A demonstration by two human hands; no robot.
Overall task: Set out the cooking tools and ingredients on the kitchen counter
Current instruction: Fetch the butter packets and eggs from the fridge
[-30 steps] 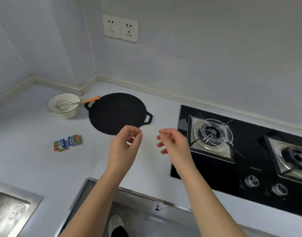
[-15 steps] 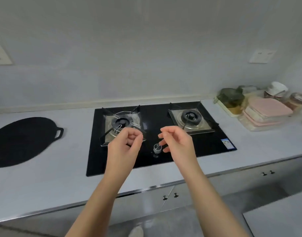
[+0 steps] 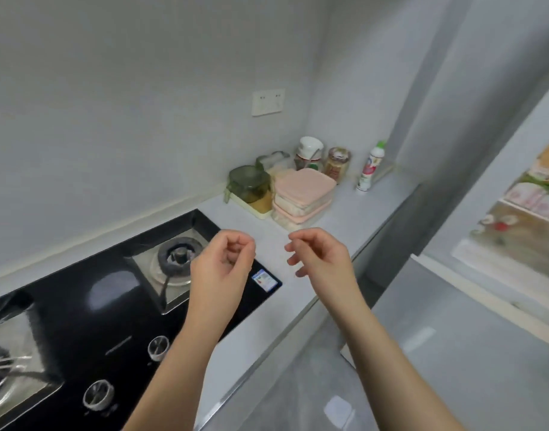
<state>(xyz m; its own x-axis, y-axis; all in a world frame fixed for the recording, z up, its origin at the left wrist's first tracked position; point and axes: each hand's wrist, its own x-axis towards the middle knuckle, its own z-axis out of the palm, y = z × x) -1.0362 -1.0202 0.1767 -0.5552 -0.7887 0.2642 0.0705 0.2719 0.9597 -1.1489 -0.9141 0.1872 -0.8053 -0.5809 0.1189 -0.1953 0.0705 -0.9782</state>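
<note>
We hold our hands apart and empty over the hob point(image 3: 80, 321) and worktop point(image 3: 344, 209): left hand point(image 3: 223, 262) curled, fingertips at the thumb, right hand point(image 3: 319, 253) loosely curled. Pink boxes point(image 3: 302, 189), jars point(image 3: 338, 163) and a bottle point(image 3: 371, 168) stand in the far corner. The bottle's label and the hob's sticker point(image 3: 264, 279) are too blurred for us to read.

— Can any wording be read?
— None. A blue-and-white sticker point(image 3: 266, 279) is seen on the corner of the hob point(image 3: 64, 321), and a printed label on the white bottle point(image 3: 370, 168), but both are blurred.
</note>
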